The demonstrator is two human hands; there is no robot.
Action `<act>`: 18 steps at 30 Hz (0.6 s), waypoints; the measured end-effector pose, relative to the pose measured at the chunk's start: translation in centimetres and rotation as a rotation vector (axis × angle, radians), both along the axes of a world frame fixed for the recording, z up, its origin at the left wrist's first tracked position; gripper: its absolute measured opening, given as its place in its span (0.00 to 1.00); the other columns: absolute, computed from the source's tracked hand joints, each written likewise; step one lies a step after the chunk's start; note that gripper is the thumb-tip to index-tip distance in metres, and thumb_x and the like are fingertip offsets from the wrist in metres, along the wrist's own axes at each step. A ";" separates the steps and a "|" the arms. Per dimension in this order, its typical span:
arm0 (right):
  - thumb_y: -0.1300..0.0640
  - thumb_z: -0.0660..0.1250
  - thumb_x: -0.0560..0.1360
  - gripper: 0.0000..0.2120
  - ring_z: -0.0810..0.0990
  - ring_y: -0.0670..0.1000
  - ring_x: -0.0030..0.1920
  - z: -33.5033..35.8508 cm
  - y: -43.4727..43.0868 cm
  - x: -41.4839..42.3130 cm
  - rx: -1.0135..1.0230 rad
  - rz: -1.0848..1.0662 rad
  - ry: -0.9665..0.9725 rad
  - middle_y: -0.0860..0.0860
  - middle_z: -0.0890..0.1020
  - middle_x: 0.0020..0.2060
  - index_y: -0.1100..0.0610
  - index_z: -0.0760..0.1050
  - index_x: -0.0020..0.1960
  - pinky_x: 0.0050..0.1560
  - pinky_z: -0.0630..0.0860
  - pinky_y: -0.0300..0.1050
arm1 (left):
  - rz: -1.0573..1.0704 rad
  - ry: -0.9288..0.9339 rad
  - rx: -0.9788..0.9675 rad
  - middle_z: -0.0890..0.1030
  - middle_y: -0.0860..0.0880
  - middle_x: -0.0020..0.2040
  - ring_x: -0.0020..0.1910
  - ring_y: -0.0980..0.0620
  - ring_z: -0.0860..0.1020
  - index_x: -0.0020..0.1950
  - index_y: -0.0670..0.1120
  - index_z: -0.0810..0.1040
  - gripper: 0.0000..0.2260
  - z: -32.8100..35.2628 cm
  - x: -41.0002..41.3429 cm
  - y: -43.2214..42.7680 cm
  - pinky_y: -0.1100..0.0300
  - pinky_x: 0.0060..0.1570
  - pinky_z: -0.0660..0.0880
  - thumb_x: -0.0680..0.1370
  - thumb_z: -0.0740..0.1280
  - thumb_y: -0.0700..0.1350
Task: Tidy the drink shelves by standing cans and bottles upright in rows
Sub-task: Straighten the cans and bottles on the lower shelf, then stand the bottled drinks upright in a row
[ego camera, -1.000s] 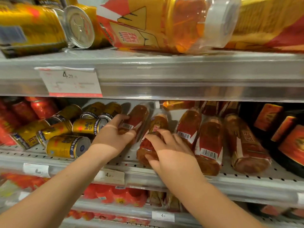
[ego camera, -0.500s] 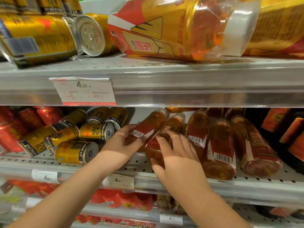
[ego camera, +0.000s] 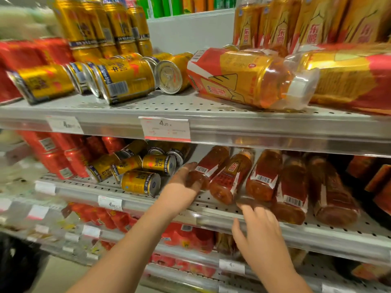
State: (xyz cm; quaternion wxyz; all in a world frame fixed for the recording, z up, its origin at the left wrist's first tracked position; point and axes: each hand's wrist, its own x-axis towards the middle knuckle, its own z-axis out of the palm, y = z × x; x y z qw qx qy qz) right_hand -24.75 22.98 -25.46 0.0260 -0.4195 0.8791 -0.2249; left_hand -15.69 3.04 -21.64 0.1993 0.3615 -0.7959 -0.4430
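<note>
On the middle shelf (ego camera: pixel 203 200), red cans (ego camera: pixel 53 159) stand packed close at the far left. Next to them, gold cans (ego camera: pixel 140 182) lie on their sides in a heap, right up to the front edge. Between this heap and the bottles is a small bare gap, and the left hand (ego camera: pixel 184 185) reaches into it. Its fingers curl round the bottom end of the first bottle (ego camera: pixel 211 163), though the hand is blurry. That bottle lies on a slant, with its cap far back under the upper shelf (ego camera: pixel 275 132). The second bottle (ego camera: pixel 231 176) lies just beside it. The right hand (ego camera: pixel 259 231) is loose with fingers spread and holds nothing. It is just below the shelf's front edge, under the second bottle. More bottles (ego camera: pixel 293 191) lie tipped over to the right, close together, with a thin bare strip of shelf in front. The upper shelf sits low over them and has a price tag (ego camera: pixel 166 129) on its edge. On it, fallen cans (ego camera: pixel 124 79) and a big bottle (ego camera: pixel 249 79) lie on their sides.
</note>
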 end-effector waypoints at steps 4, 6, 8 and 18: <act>0.44 0.56 0.81 0.17 0.67 0.45 0.57 -0.2 0.2 -0.3 -0.009 0.016 0.004 0.41 0.70 0.50 0.44 0.68 0.68 0.64 0.68 0.41 | 0.061 -0.108 -0.147 0.84 0.58 0.52 0.48 0.58 0.83 0.66 0.61 0.71 0.15 -0.4 1.3 0.6 0.58 0.48 0.80 0.80 0.67 0.53; 0.45 0.56 0.81 0.15 0.67 0.44 0.55 -0.3 0.4 -0.4 0.004 0.037 0.037 0.40 0.70 0.49 0.43 0.69 0.66 0.63 0.67 0.41 | 0.099 -0.138 -0.181 0.84 0.55 0.43 0.33 0.62 0.80 0.64 0.61 0.70 0.15 -0.9 2.1 0.8 0.61 0.32 0.76 0.79 0.65 0.50; 0.47 0.57 0.81 0.14 0.68 0.44 0.54 -0.4 0.6 -0.2 0.014 0.056 0.084 0.39 0.71 0.49 0.43 0.71 0.65 0.61 0.68 0.40 | 0.106 -0.161 -0.207 0.83 0.53 0.39 0.30 0.62 0.78 0.64 0.59 0.69 0.14 -1.6 2.9 1.3 0.63 0.29 0.73 0.78 0.64 0.49; 0.49 0.60 0.80 0.12 0.68 0.42 0.61 0.9 1.1 1.0 -0.120 -0.023 0.008 0.37 0.72 0.55 0.41 0.73 0.62 0.68 0.63 0.38 | -0.014 -0.211 -0.344 0.79 0.58 0.53 0.49 0.61 0.79 0.57 0.57 0.79 0.06 -1.0 4.1 3.2 0.59 0.54 0.78 0.82 0.65 0.50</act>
